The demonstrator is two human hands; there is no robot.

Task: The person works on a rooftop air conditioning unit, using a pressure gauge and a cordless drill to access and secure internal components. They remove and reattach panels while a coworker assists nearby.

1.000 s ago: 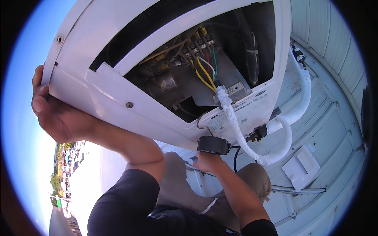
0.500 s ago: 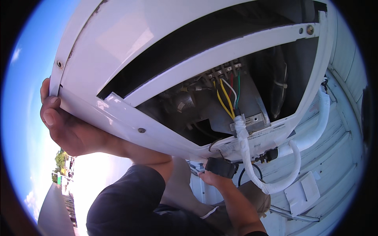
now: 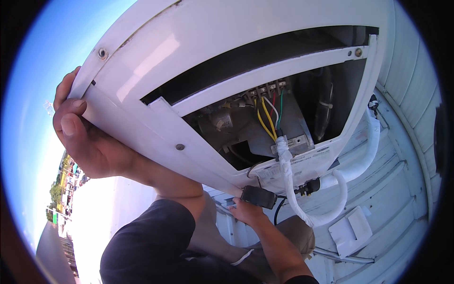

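Right hand [image 3: 246, 212]: your fingers clasp the black plug [image 3: 258, 197] under the casing's lower edge | Left hand [image 3: 82, 132]: clenched on the white casing [image 3: 198, 57] rim, arm raised | Change: casing fills more of the view; both grips unchanged.

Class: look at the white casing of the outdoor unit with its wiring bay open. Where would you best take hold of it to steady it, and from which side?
Probably the casing's outer left edge, from the left, as the left hand grips it: that rim is plain, with room to wrap fingers. Avoid the open bay, where coloured wires and the white wrapped hose sit. The right hand holds a black box underneath.
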